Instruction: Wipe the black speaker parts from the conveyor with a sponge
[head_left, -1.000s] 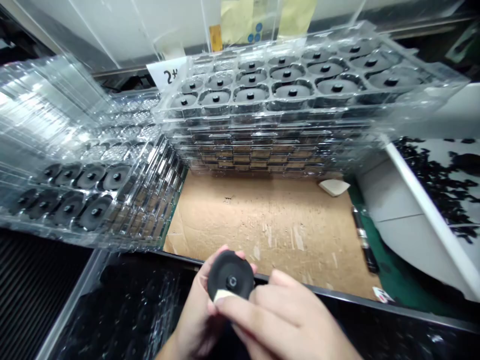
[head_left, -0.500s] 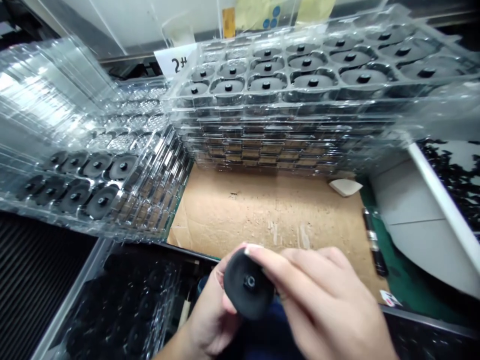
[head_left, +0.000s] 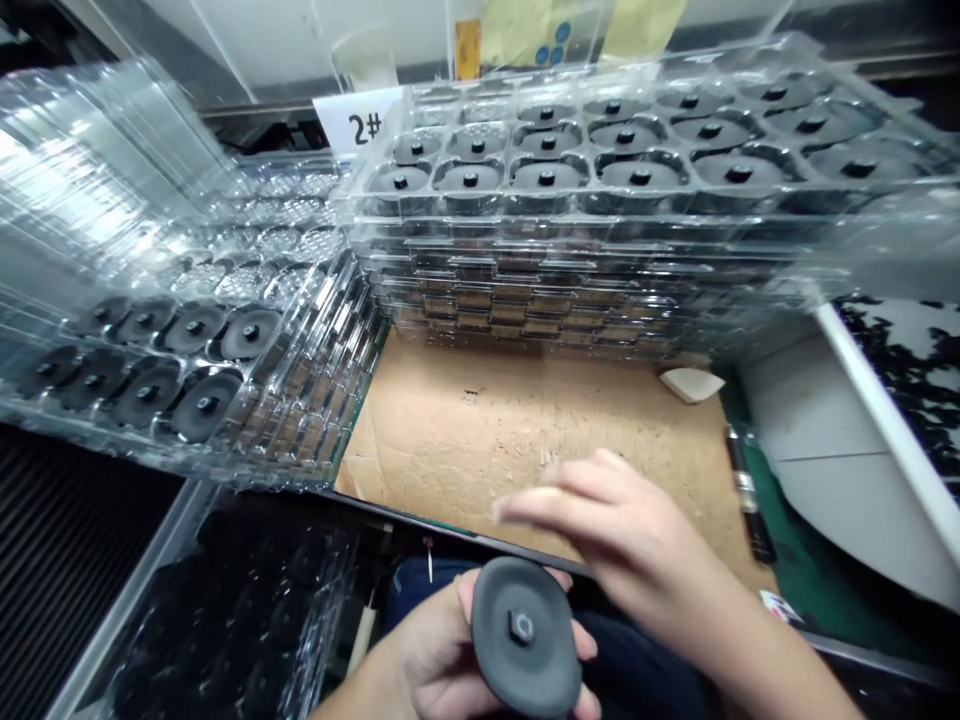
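- My left fingers (head_left: 584, 643) are closed on a black disc (head_left: 536, 672), gripping it round its rim from beneath and behind.
- I hold the disc just on my side of the tabletop (head_left: 784, 545)'s near edge, above dark blue cloth (head_left: 622, 650); its face is turned up towards me, with a hex-shaped nut (head_left: 520, 627) at the centre.
- My right fingers (head_left: 551, 508) are in the air above the near part of a cardboard sheet (head_left: 450, 440), near the disc and apart from it. They are blurred, so I cannot tell whether they pinch anything.
- Towards the sheet's far right corner lies a white wedge (head_left: 691, 385), and along its right edge a black pen (head_left: 748, 492).
- Beyond the sheet stands a stack of clear trays (head_left: 600, 232), the top one carrying discs with dark centre posts in its compartments; a paper label (head_left: 364, 120) marked "2#" is at its far left.
- On my left is another clear stack (head_left: 300, 350), with two rows of discs in the nearest compartments on top.
- On my right, a white bin (head_left: 885, 425) holds small black pieces (head_left: 922, 370).
- Below the left stack, a dim clear tray (head_left: 339, 590) holds dark round shapes.
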